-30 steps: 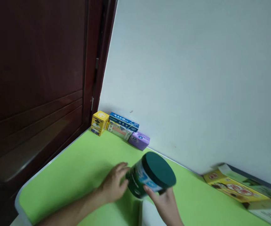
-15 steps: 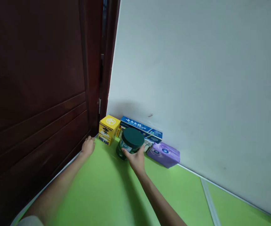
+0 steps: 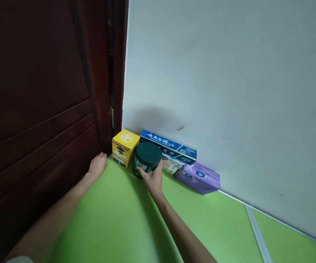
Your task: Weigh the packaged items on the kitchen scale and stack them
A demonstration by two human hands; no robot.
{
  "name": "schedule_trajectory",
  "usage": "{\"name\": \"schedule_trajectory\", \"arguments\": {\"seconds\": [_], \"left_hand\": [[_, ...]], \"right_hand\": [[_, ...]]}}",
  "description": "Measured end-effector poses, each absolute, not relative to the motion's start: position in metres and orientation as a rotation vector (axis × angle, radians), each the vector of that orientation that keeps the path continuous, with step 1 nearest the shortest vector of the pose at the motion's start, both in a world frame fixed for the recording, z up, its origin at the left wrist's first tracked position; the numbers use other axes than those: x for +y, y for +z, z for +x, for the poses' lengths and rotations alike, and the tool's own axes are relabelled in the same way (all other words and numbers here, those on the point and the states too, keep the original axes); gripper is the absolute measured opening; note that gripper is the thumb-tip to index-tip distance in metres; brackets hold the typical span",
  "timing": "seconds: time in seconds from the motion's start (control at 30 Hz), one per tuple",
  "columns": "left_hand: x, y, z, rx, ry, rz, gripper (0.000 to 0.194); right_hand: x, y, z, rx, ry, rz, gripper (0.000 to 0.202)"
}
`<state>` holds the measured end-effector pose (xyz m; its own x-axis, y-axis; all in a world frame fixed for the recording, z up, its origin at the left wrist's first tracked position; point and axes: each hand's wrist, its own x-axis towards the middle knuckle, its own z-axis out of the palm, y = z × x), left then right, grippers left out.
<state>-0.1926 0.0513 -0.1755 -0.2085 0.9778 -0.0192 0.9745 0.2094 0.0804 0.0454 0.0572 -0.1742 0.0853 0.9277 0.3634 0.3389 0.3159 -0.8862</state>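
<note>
My right hand [image 3: 153,180] is wrapped round a dark green jar [image 3: 147,162] with a round lid, its thumb on the near side. The jar stands close beside a yellow box [image 3: 123,149] printed "COME ON"; whether they touch I cannot tell. Behind it, a blue toothpaste box [image 3: 171,146] lies along the wall on top of a pale box [image 3: 171,165], partly hidden. A purple tissue pack [image 3: 199,178] sits to their right. My left hand [image 3: 98,164] has its fingers curled at the table's edge near the door, their tips hidden.
The light green tabletop [image 3: 114,215] meets a pale wall [image 3: 229,91] behind the items. A dark red-brown wooden door [image 3: 37,91] rises along the left edge. A pale strip [image 3: 258,233] crosses the table at the right.
My right hand has shifted the green jar left and back, nearer the yellow box, uncovering more of the pale box. My left hand stays at the table edge. The view has shifted slightly.
</note>
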Motion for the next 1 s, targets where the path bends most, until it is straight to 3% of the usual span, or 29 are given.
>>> {"name": "schedule_trajectory", "arguments": {"seconds": [0.23,0.4,0.67,0.87,1.0], "left_hand": [[0.038,-0.173,-0.210,2.444,0.256,1.943,0.032],[-0.001,-0.177,-0.160,2.124,0.578,2.249,0.042],[-0.100,-0.181,-0.043,1.214,0.851,2.363,0.041],[-0.164,-0.168,0.032,0.773,0.931,2.450,0.037],[-0.194,-0.166,0.074,0.483,0.817,2.549,0.034]], "right_hand": [[0.060,-0.173,0.036,-1.496,0.762,-1.293,0.097],[0.032,-0.176,0.072,-1.597,1.072,-1.437,0.084],[-0.124,-0.127,0.180,-1.768,1.451,-1.424,0.053],[-0.236,-0.084,0.230,-1.750,1.413,-1.750,0.055],[-0.274,-0.095,0.258,-1.871,1.370,-1.594,0.048]]}}
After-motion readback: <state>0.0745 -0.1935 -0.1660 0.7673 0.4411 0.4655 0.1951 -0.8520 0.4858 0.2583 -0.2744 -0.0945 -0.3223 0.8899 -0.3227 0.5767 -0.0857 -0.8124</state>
